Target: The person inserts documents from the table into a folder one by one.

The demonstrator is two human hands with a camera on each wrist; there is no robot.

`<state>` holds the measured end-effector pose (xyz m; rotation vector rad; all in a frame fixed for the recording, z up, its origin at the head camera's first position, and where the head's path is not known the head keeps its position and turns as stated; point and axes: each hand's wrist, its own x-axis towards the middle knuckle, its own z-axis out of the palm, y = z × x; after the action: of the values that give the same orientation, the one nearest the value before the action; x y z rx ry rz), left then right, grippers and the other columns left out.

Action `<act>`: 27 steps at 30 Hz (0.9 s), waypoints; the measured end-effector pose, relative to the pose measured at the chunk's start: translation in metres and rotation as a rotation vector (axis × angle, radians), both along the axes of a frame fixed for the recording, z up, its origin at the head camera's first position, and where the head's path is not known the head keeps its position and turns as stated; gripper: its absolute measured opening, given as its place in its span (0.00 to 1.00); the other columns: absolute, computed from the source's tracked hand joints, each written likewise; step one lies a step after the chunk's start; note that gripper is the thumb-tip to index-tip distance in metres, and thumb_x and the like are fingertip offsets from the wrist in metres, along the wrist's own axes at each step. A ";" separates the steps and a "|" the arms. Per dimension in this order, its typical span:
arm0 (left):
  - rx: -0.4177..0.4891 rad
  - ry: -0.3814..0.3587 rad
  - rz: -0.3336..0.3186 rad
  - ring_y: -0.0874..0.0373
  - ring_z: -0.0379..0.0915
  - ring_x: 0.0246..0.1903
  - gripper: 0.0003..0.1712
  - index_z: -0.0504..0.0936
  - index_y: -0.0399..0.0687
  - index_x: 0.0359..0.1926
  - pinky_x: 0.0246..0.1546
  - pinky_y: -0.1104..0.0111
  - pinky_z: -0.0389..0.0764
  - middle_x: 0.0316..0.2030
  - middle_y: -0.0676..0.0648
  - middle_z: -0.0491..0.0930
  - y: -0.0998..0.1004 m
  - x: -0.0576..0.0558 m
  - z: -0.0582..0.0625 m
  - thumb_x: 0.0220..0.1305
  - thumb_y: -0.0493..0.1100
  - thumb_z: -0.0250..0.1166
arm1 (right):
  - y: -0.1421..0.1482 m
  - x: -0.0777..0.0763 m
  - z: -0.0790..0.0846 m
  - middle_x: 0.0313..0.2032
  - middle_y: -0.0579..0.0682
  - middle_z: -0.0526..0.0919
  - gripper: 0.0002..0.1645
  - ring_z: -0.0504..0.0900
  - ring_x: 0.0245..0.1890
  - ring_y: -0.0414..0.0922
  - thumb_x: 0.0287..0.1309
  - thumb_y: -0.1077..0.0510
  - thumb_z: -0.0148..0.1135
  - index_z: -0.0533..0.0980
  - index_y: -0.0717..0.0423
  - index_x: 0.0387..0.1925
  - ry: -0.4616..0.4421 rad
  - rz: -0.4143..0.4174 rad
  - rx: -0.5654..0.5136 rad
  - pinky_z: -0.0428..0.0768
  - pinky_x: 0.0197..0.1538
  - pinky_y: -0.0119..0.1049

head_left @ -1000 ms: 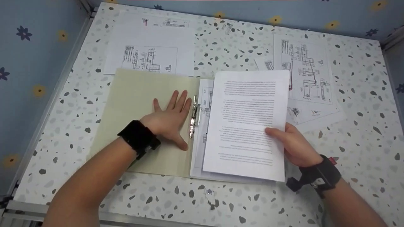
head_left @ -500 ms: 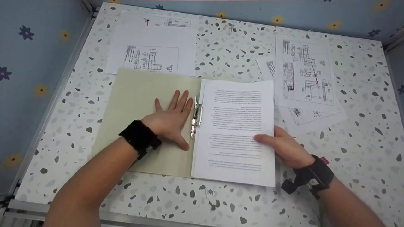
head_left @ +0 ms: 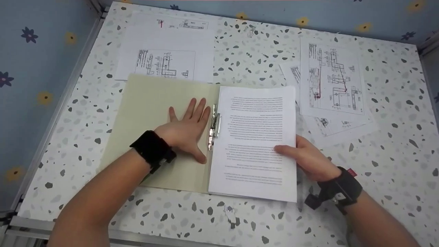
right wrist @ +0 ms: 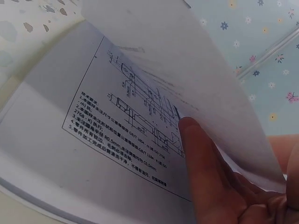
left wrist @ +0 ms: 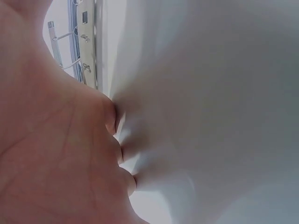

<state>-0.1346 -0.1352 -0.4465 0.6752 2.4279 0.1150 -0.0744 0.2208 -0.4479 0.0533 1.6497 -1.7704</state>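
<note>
An open beige folder (head_left: 147,99) lies on the speckled table with a metal ring clip (head_left: 214,127) along its fold. My left hand (head_left: 183,133) is spread over the inside of the left cover, fingers apart, fingertips close beside the clip. Sheets cover the right half, topped by a text-printed sheet (head_left: 255,161). At its right edge my right hand (head_left: 312,159) pinches this sheet, thumb on top and fingers beneath. The right wrist view shows the held sheet (right wrist: 201,65) raised off a page with a technical drawing (right wrist: 51,158). The clip's rings (left wrist: 72,60) stand open in the left wrist view.
Drawing sheets (head_left: 171,41) lie at the back left, partly under the folder's cover. More drawings (head_left: 336,79) overlap one another at the back right. A flowered wall panel (head_left: 274,12) borders the far edge, another panel (head_left: 44,75) the left.
My right hand has moved left with the text sheet, bringing its left edge to the clip and lining it up over the stack. The left hand has stayed in place.
</note>
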 end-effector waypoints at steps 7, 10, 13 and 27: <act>-0.010 0.006 -0.001 0.43 0.05 0.72 0.90 0.23 0.46 0.77 0.56 0.22 0.30 0.73 0.43 0.09 0.000 0.001 -0.001 0.32 0.80 0.72 | 0.000 -0.002 0.001 0.59 0.62 0.78 0.31 0.81 0.54 0.61 0.70 0.59 0.57 0.62 0.55 0.71 0.010 0.006 0.015 0.81 0.52 0.50; -0.009 0.005 0.000 0.43 0.04 0.72 0.90 0.23 0.46 0.77 0.56 0.22 0.30 0.73 0.43 0.09 0.000 0.001 0.000 0.32 0.80 0.72 | 0.000 -0.002 0.002 0.59 0.62 0.78 0.31 0.81 0.55 0.61 0.70 0.59 0.57 0.62 0.56 0.71 0.016 0.013 0.017 0.81 0.52 0.49; -0.010 0.005 -0.003 0.43 0.04 0.72 0.90 0.23 0.46 0.77 0.56 0.22 0.31 0.73 0.43 0.09 0.000 0.001 0.000 0.32 0.81 0.72 | 0.000 -0.003 0.002 0.59 0.62 0.78 0.31 0.81 0.55 0.60 0.70 0.58 0.58 0.62 0.55 0.71 0.023 0.013 0.027 0.81 0.52 0.49; -0.017 0.016 -0.010 0.43 0.05 0.72 0.90 0.23 0.46 0.77 0.55 0.21 0.31 0.73 0.42 0.09 -0.001 -0.001 -0.002 0.31 0.82 0.71 | 0.010 -0.001 0.024 0.56 0.55 0.81 0.42 0.83 0.52 0.52 0.67 0.48 0.63 0.57 0.49 0.76 0.182 0.125 0.360 0.80 0.53 0.45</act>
<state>-0.1352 -0.1366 -0.4484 0.6828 2.4383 0.0846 -0.0759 0.2311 -0.4242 -0.0484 2.0415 -1.4022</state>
